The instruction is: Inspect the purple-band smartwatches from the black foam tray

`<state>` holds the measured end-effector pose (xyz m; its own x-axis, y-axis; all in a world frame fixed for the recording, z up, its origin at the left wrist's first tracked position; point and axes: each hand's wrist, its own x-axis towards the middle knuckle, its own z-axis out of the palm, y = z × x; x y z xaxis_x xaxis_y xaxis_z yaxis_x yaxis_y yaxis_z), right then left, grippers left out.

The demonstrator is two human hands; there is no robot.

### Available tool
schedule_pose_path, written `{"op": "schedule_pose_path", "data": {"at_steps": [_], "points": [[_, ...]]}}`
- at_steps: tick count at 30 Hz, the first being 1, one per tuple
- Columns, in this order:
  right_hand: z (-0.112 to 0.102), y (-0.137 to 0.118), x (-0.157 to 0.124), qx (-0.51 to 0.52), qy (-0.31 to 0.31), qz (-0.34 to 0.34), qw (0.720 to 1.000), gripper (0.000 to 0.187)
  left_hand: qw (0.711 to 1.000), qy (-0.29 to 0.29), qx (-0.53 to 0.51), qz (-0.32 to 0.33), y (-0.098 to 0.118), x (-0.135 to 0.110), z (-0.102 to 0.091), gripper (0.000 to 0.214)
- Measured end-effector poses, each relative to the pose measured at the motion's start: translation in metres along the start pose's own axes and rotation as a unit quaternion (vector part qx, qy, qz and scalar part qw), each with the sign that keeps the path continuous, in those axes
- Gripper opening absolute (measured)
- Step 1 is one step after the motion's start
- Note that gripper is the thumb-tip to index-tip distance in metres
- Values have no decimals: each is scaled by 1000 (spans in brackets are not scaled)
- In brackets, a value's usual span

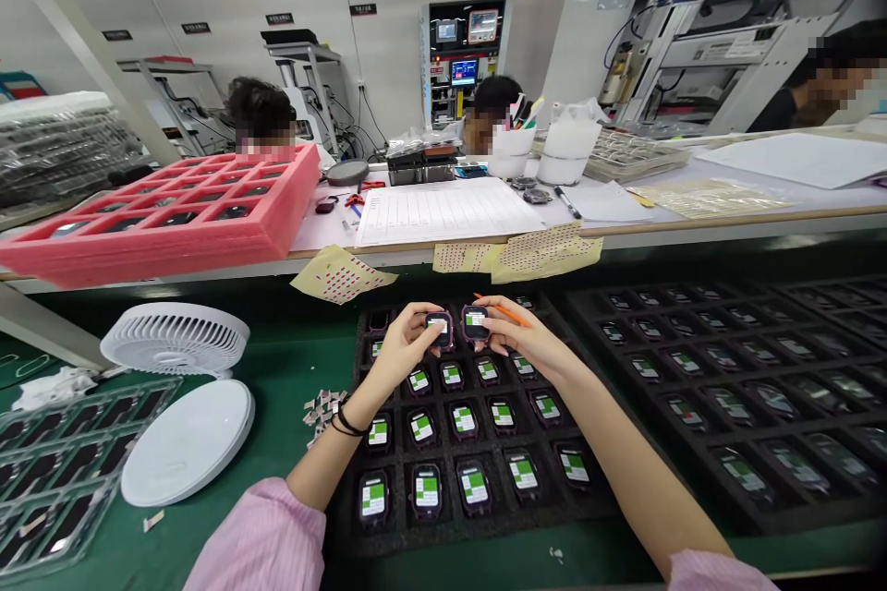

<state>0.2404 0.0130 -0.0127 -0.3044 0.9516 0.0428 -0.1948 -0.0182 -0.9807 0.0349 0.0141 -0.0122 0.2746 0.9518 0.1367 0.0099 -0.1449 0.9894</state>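
Note:
Above the far rows of a black foam tray (408, 531), my two hands each grip a smartwatch body. My left hand (408, 335) is closed on one smartwatch (437, 329), thumb over its lit screen. My right hand (509, 332) pinches a second smartwatch (475, 321) by its side and also has an orange pen-like tool (500, 308) between its fingers. The two watches are close together but apart. Below them, the tray's pockets hold several more watches (474, 484) with green and white screens lit.
Another foam tray of watches (745, 471) lies to the right. On the left are a white desk fan (184, 429), clear plastic trays (62, 471) and a scatter of small strips (324, 411). A raised shelf ahead carries a pink foam tray (270, 231) and papers (447, 211). Several people sit beyond.

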Motion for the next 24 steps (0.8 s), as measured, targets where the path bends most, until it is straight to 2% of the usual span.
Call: {"op": "schedule_pose_path", "data": {"at_steps": [10, 18, 21, 24], "points": [[5, -2, -5, -16, 14, -9, 1000, 26, 1000, -5, -2, 6, 7, -3, -4, 32], [5, 0, -4, -13, 34, -10, 999, 29, 999, -18, -26, -14, 13, -6, -4, 34], [5, -1, -5, 11, 35, -2, 999, 27, 993, -68, -88, -45, 16, -8, -7, 39], [4, -3, -5, 29, 26, 5, 999, 25, 962, -157, -202, -92, 17, -8, -12, 56]]}}
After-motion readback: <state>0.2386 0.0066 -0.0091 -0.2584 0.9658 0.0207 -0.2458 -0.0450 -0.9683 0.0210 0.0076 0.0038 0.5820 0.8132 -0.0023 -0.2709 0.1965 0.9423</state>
